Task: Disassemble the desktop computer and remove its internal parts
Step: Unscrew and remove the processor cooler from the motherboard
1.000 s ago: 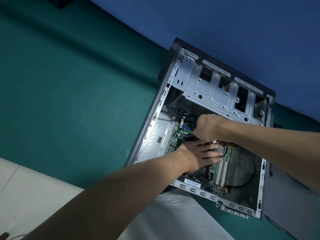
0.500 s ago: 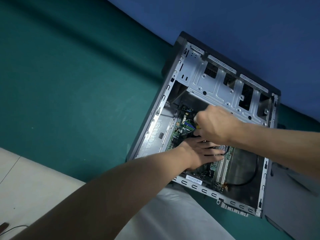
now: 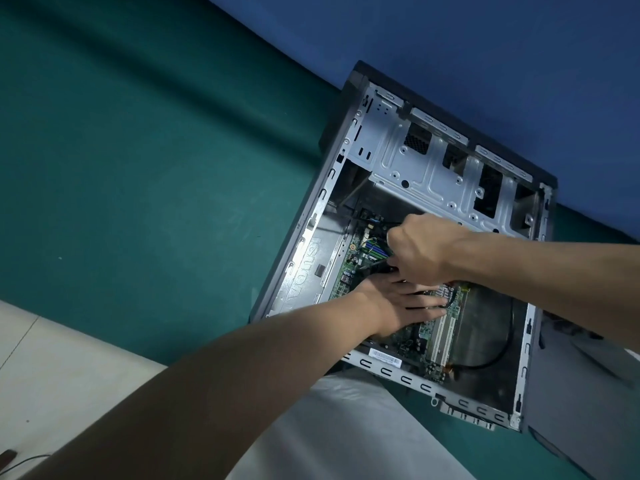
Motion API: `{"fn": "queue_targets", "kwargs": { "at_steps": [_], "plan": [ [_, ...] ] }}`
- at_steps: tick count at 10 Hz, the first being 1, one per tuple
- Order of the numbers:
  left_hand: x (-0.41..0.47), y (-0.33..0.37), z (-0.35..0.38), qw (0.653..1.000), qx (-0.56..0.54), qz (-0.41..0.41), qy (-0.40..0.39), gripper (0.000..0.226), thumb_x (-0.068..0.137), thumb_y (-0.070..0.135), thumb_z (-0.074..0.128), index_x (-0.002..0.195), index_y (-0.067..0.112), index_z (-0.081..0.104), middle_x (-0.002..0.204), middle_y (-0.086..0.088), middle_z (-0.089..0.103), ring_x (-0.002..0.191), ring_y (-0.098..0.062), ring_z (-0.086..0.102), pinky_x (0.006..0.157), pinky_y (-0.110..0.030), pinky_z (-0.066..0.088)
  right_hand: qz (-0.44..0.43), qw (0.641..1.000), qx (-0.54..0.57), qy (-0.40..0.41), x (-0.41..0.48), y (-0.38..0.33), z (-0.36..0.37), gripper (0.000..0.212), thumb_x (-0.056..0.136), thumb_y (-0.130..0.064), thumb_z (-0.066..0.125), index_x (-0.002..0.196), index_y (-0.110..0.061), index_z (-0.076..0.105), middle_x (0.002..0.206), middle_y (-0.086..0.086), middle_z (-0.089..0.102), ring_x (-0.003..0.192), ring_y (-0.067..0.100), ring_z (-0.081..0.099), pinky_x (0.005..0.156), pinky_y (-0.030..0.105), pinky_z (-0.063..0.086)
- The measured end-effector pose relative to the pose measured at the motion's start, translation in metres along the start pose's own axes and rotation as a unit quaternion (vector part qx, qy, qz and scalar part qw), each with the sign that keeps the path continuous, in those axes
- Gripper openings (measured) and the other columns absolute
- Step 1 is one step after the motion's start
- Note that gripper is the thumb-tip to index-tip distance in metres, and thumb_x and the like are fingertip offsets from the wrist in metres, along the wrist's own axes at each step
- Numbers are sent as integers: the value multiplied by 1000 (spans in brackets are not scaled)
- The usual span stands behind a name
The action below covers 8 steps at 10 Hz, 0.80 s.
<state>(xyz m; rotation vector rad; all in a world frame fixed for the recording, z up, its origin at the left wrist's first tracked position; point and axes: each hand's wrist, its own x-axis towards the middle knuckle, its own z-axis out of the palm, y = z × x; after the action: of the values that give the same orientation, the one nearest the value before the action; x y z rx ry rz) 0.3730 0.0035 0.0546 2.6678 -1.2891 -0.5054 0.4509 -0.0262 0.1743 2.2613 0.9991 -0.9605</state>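
- On the green worktop [image 3: 156, 185], toward 3 o'clock in the view, the case [image 3: 405, 379] lies on its side with its open face up. Its far edge is by the blue wall [image 3: 485, 46].
- The board [image 3: 408, 337] lies flat on the case bottom, at 6 o'clock from the silver cage [image 3: 433, 174].
- The left grip [image 3: 401, 303] reaches in from 7 o'clock and rests flat on the board. Its fingers are straight, point to 3 o'clock and hold nothing. The fingertips lie just beside the white slots [image 3: 441, 337].
- The right grip [image 3: 420, 247] reaches in from 3 o'clock and sits just at 12 o'clock from the left grip. It is curled into a fist.
- A dark part [image 3: 379, 268] sticks out of that fist toward 9 o'clock, low over the board. The light is too dim to tell what it is.
- Whether the two grips touch cannot be told.
- The blue sockets [image 3: 375, 249] on the board lie at 9 o'clock from the right grip, just beside it.
- A black cable [image 3: 485, 366] curves over the bare case floor at 4 o'clock from the grips, apart from both.
- A grey panel [image 3: 588, 393] lies just beside the case at 3 o'clock.
- White cloth [image 3: 346, 438] shows at 6 o'clock, below the case's near rail.
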Motion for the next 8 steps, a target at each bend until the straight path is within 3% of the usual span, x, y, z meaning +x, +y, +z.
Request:
{"fn": "queue_targets", "kwargs": {
  "at_steps": [1,2,3,4,5,6,7,8],
  "plan": [
    [2,-1,0,1000,0,-7,-29,77,98,12,41,154,34,-8,160,15,-19,148,-13,-15,117,-38,-7,-100,986,-126,52,-5,0,0,36,99,-30,31,71,-10,42,60,5,47,54,25,53,53,31,47],
    [2,0,4,1000,1,-13,-6,77,98,14,40,154,32,-10,160,14,-19,147,-13,-18,116,-36,-10,-160,969,-168,78,-3,3,-4,37,100,-27,29,67,-11,36,54,4,42,54,24,54,53,32,50],
    [4,1,0,1000,6,-12,1,77,97,10,37,154,31,-9,160,14,-19,147,-12,-18,117,-37,-7,-112,985,-94,97,4,-2,0,37,92,-19,49,59,-8,36,53,5,45,50,24,50,45,26,38],
    [0,4,-3,998,54,11,-9,71,99,14,36,155,29,-6,161,12,-15,148,-12,-14,118,-38,-7,91,971,208,74,6,0,6,32,89,-25,62,63,-6,57,55,7,53,48,19,47,41,22,33],
    [-1,4,-3,996,20,-77,27,50,107,32,15,154,40,-2,159,27,1,145,1,-10,117,-25,-13,285,773,553,-126,4,5,9,31,99,-28,48,83,-3,58,55,5,48,38,11,26,35,16,21],
    [1,2,0,997,39,-20,-57,52,106,27,15,151,47,0,159,23,-11,148,-11,-14,119,-34,-8,253,758,555,-232,2,4,12,39,102,-26,37,68,-9,46,59,7,37,42,15,23,36,23,26],
    [-4,2,-13,998,2,-19,-52,59,104,17,24,154,34,-3,161,12,-17,149,-19,-14,121,-42,-4,160,902,362,-173,4,-3,7,33,98,-17,43,65,-10,42,64,7,41,52,19,35,42,26,36],
    [-4,2,-8,1000,-10,-13,-6,65,103,14,30,154,32,-6,161,13,-17,148,-12,-14,118,-41,-2,90,990,77,-71,8,-6,5,31,96,-26,46,68,-13,49,68,3,50,56,13,45,48,25,37]
  ]
}}
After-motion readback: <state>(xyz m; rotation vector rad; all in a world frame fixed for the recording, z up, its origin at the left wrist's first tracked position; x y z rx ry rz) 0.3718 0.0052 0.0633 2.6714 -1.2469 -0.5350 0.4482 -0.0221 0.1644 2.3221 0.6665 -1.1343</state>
